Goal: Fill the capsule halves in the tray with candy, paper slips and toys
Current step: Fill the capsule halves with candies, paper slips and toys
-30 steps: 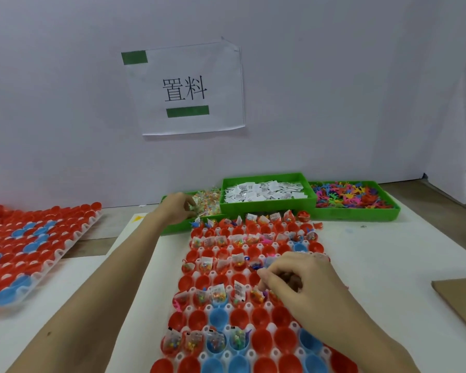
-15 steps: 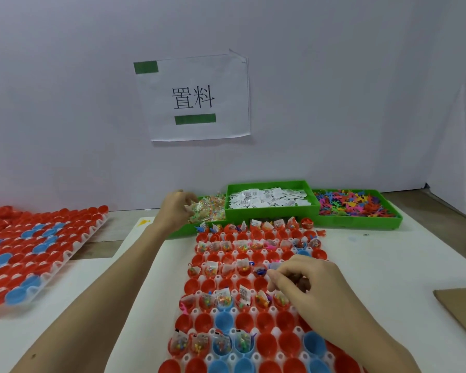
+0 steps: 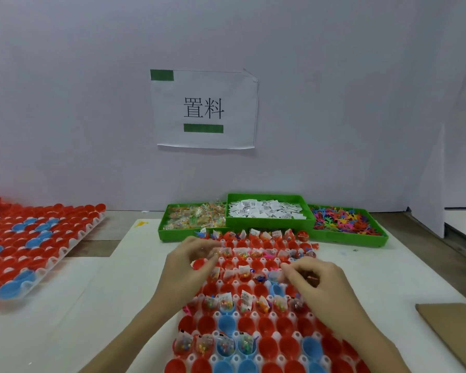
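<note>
Candy is pinched in the left hand (image 3: 189, 262) above the tray (image 3: 228, 285). Small pieces, seemingly toys, are held in the curled right hand (image 3: 314, 281). A drop into unfilled halves seems due next.

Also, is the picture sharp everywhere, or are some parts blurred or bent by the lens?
In the head view the left hand is smeared by motion, and the candy packet at its fingertips is a blur; the right hand is slightly soft. The wall sign reads sharply. The wide lens bows the edges, so the second capsule tray at left looks curved. Lighting is even, with soft shadows.
</note>
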The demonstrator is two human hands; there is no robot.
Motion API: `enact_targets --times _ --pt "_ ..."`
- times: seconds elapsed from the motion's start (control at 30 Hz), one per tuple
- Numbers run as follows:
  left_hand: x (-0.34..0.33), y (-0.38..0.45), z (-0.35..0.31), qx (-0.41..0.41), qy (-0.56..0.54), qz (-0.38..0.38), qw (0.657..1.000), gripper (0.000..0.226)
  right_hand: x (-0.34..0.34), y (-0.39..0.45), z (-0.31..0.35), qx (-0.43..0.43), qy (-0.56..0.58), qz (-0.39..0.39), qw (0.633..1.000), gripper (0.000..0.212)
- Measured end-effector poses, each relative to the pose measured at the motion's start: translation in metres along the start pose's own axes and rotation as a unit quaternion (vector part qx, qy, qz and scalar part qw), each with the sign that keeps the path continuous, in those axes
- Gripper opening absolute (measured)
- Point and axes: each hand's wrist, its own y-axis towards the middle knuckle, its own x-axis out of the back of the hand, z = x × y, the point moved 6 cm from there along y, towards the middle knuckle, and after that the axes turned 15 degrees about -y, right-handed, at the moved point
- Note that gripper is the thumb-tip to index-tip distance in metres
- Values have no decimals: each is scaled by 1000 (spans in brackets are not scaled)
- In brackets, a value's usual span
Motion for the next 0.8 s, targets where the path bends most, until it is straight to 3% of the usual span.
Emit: enact_targets --times 0.13,0.23,0.37,0.5,0.7,0.8 --pt "-2 -30 -19 -50 -29 27 998 21 9 12 9 0 3 -55 998 18" --pt "0 -33 -21 -54 -48 44 996 22 4 40 14 6 -21 -43 999 12" --pt "3 -31 -21 -43 -72 45 995 22 -7 109 9 7 -132 -29 991 14" --pt "8 -31 -22 -52 -82 33 995 27 -23 173 -15 -55 -213 6 976 21" --pt "18 -25 -24 -73 -82 12 994 34 -50 204 -34 -138 -220 84 962 39" --pt "25 -23 -24 -72 -83 1 994 28 -56 210 -40 -180 -220 102 953 30"
